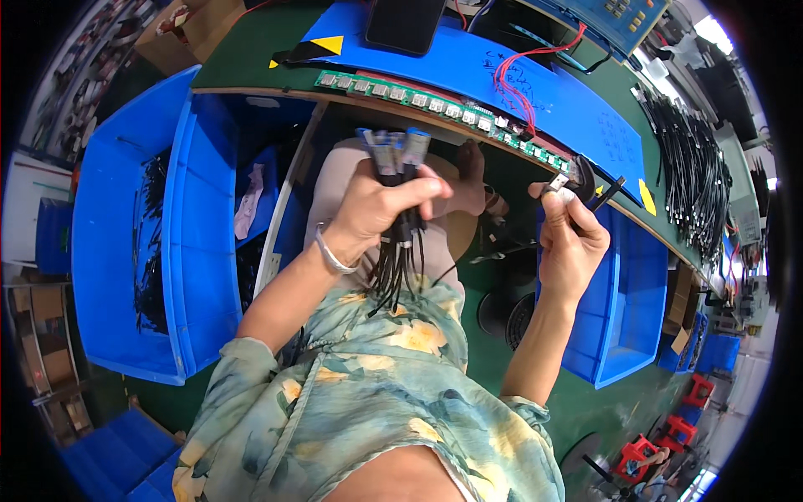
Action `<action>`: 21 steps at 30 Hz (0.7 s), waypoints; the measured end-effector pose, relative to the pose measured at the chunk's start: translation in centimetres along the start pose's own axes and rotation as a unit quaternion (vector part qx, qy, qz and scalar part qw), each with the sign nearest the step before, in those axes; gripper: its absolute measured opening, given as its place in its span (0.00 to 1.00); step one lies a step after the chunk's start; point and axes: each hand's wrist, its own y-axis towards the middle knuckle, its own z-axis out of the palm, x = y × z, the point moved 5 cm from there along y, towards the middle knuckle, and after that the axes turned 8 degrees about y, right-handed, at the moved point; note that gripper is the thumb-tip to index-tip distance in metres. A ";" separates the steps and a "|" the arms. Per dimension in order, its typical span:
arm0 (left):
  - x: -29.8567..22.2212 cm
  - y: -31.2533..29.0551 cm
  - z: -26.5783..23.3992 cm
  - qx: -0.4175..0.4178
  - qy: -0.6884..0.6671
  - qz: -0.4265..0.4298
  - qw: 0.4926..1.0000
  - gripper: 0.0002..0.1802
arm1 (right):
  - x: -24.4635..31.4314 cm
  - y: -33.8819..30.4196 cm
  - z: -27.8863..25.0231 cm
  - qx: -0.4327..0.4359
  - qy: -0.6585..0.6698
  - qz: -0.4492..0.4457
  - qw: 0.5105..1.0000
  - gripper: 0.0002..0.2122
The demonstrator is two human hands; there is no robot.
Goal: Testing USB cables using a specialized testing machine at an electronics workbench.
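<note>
Head view, left hand (pixel 378 202) clasping black metal-tipped cables (pixel 400 261), right hand (pixel 570 238) pinching boxy metal plug (pixel 558 181)

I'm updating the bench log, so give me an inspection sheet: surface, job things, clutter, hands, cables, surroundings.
Surface: green bench, part covered by a blue mat.
Job things: cable bundle; single plug; green board strip along the bench edge.
Clutter: phone on the mat's far side.
Hands: left hand grips the cable bundle; right hand pinches the single plug.
Cables: red wires loop over the mat; black cables lie at right.
Surroundings: blue bins either side, red stools lower right.
</note>
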 end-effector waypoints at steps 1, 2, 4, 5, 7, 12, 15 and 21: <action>-0.6 0.1 1.0 0.021 0.034 0.004 0.999 0.07 | -0.1 0.0 0.3 0.000 -0.001 0.003 1.000 0.03; -0.8 -0.1 2.0 0.017 0.022 0.009 1.000 0.06 | -0.6 -0.2 1.2 0.023 -0.009 0.023 0.999 0.03; -0.3 -0.1 3.5 0.037 -0.007 0.035 0.999 0.08 | -1.4 -0.8 3.1 0.056 -0.008 0.045 0.997 0.02; -0.3 0.0 4.2 0.057 -0.005 0.055 0.997 0.09 | -2.2 -0.8 3.6 0.068 0.007 0.046 0.997 0.03; -0.1 -0.3 4.2 0.033 0.003 0.058 0.998 0.08 | -2.3 -1.2 4.2 0.026 0.039 0.090 0.995 0.02; 0.5 0.0 3.4 0.040 -0.045 0.028 0.998 0.07 | -3.1 -2.2 2.0 0.001 -0.062 0.065 0.996 0.03; 0.2 0.1 3.6 0.047 -0.041 0.008 0.998 0.07 | -4.8 -4.9 1.1 0.116 -0.054 0.163 0.978 0.06; 1.0 0.3 3.7 0.075 -0.110 -0.010 0.991 0.08 | -6.4 -6.7 1.0 0.148 0.012 0.185 0.971 0.09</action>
